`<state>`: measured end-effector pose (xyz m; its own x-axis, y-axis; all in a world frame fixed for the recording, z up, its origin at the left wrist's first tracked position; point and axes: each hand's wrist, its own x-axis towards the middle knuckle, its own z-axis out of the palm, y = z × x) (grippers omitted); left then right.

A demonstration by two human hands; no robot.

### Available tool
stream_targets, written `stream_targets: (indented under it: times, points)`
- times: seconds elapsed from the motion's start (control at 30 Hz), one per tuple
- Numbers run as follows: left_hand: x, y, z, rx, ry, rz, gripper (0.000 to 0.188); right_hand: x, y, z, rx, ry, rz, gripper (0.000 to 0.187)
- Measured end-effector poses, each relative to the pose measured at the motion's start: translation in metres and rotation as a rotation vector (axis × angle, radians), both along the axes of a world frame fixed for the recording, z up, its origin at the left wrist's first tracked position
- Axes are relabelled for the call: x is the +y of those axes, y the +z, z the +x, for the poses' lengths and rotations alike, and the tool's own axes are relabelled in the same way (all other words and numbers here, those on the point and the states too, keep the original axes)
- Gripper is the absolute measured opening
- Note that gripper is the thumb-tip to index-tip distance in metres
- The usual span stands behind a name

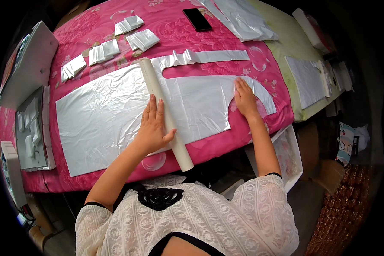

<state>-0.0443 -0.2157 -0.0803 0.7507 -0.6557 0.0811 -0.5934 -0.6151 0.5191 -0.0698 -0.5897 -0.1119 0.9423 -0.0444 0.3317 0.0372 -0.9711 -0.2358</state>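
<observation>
A thin, shiny white plastic sheet (pixel 106 106), cut like an apron with curved strap ends, lies spread over the pink floral cloth. Across its middle rests a long cream-coloured tube (pixel 179 147), its near end reaching past the sheet's front edge. My left hand (pixel 152 128) lies on the tube, fingers stretched forward and thumb out to the right. Farther right, my right hand (pixel 245 99) is flat on the sheet beside the curved cutout, its fingers extended. A strap (pixel 213 56) runs along the far side, bunched into wrinkles near the tube's far end.
Several folded white plastic packets (pixel 104 52) lie beyond the sheet. A black phone (pixel 197 19) is near more loose plastic (pixel 245 21). At left, a grey tray (pixel 32 145) holds small packets beside an upright white foam box (pixel 32 64). A white plastic stack (pixel 307 81) sits at right.
</observation>
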Motion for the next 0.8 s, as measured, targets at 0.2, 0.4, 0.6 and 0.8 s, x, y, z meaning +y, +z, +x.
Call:
stream_targets:
  times: [0.2, 0.4, 0.6, 0.8]
  points:
    - [-0.004, 0.006, 0.006, -0.001, -0.049, 0.056, 0.095, -0.069, -0.008, -0.027, -0.135, -0.344, -0.020, 0.028]
    - [-0.010, 0.002, 0.007, -0.031, -0.088, 0.058, 0.096, -0.055, 0.014, -0.030, -0.293, -0.352, -0.125, 0.010]
    - [-0.007, 0.002, 0.010, -0.104, -0.106, -0.024, 0.091, 0.033, 0.068, -0.018, -0.168, -0.247, 0.410, 0.013]
    - [-0.004, 0.024, -0.005, 0.587, 0.098, -0.666, 0.045, 0.176, 0.096, -0.021, 0.164, 0.103, 0.969, 0.024]
